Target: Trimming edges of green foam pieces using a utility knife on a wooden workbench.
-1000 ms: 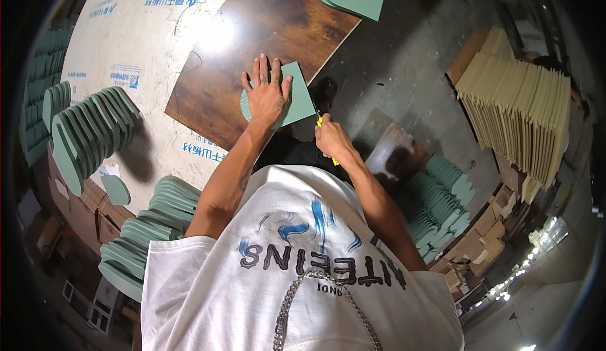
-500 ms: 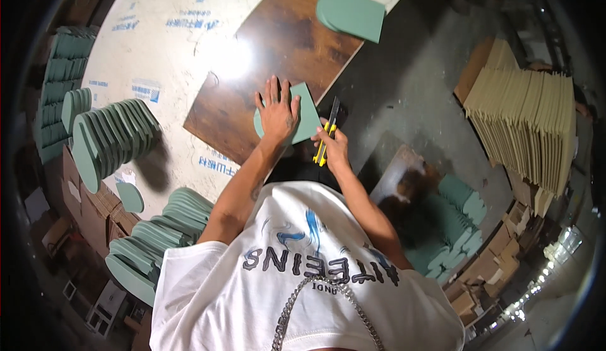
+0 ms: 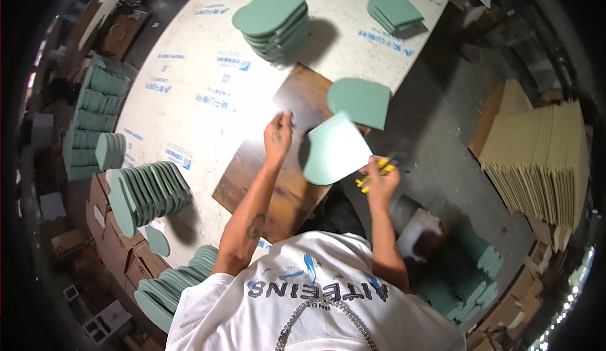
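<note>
In my right hand [image 3: 381,180], closed, is a yellow utility knife [image 3: 365,185], and the fingers pinch a corner of a pale green panel [image 3: 336,150]. This panel has one rounded end and is tilted above the brown wood-patterned board [image 3: 252,180]. My left hand [image 3: 279,137] is raised over the board, apart from the panel, its fingers curled together; whether anything is in them I cannot make out. Just beyond the held panel, more green panels [image 3: 361,101] lie across the board's far right part.
Stacks of green panels stand on the white table [image 3: 189,111]: one at the back [image 3: 271,19], one far right [image 3: 392,11], and an upright row [image 3: 150,193] at left. Right of me, a thick bundle of beige sheets [image 3: 536,161] and a green pile [image 3: 470,281] stand low.
My left hand has lifted off the panel, its fingers now curled. The panel has risen and turned in my right hand, which still holds the knife. The view has shifted to show more far table.
</note>
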Action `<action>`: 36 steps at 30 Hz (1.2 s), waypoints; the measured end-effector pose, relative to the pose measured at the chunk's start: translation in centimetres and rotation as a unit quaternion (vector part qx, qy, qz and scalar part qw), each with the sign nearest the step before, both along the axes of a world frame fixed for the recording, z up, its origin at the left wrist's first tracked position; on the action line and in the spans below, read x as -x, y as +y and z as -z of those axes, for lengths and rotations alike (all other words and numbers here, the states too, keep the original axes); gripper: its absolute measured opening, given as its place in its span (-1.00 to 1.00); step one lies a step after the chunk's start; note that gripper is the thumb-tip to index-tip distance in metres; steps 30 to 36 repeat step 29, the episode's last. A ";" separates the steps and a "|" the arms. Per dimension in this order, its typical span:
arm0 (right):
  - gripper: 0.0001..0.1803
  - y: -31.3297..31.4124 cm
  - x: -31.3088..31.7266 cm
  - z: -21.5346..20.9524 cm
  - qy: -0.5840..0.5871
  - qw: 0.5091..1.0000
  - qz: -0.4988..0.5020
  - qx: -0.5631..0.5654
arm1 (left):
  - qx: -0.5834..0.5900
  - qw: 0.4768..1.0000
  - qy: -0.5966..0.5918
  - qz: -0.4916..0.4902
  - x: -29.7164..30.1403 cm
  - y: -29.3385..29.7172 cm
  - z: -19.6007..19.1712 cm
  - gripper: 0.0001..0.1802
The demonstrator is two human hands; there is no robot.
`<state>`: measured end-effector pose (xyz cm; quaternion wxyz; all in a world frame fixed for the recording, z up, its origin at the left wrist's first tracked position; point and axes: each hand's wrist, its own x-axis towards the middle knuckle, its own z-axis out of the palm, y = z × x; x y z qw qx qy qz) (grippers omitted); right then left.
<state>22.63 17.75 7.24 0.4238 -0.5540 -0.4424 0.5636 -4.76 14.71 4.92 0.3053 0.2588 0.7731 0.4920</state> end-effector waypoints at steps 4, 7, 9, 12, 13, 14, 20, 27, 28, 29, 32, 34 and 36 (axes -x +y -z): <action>-0.86 7.3 -0.6 2.5 0.143 0.986 0.083 0.018 | -0.152 0.966 0.155 -0.139 12.3 10.8 -4.4 -0.37; -0.83 11.0 0.1 5.0 0.130 0.987 0.087 0.024 | -0.153 0.954 0.074 -0.247 18.3 17.1 -5.8 -0.48; -0.82 12.2 0.7 5.8 0.089 0.993 0.070 0.041 | -0.100 0.965 -0.048 -0.239 19.2 18.8 -7.8 -0.56; -0.71 12.8 1.1 7.6 -0.090 0.995 -0.045 -0.022 | -0.090 0.975 -0.057 -0.197 20.1 18.2 -7.3 -0.62; -0.67 12.9 1.4 7.0 -0.150 0.986 -0.071 -0.003 | -0.075 0.971 -0.090 -0.210 20.2 18.2 -7.3 -0.66; -0.63 12.9 1.8 6.5 -0.209 0.973 -0.096 0.013 | -0.063 0.965 -0.123 -0.222 20.4 18.4 -7.5 -0.69; -0.60 13.8 0.3 6.4 -0.329 0.908 -0.258 -0.030 | -0.220 0.920 -0.237 -0.219 19.7 16.4 -10.1 -0.71; -0.61 7.3 -4.1 3.0 -0.211 0.963 -0.170 -0.004 | -0.257 0.939 -0.208 -0.094 16.0 5.0 -12.6 -0.62; -0.63 5.8 -5.2 3.0 -0.186 0.971 -0.153 0.008 | -0.225 0.947 -0.218 -0.067 15.5 2.2 -11.2 -0.59; -0.65 4.1 -6.5 3.4 -0.196 0.968 -0.158 0.009 | -0.219 0.947 -0.230 -0.057 14.2 1.8 -10.6 -0.59; -0.65 4.1 -6.5 3.4 -0.196 0.968 -0.158 0.009 | -0.219 0.947 -0.230 -0.057 14.2 1.8 -10.6 -0.59; -0.65 4.1 -6.5 3.4 -0.196 0.968 -0.158 0.009 | -0.219 0.947 -0.230 -0.057 14.2 1.8 -10.6 -0.59; -0.65 4.1 -6.5 3.4 -0.196 0.968 -0.158 0.009 | -0.219 0.947 -0.230 -0.057 14.2 1.8 -10.6 -0.59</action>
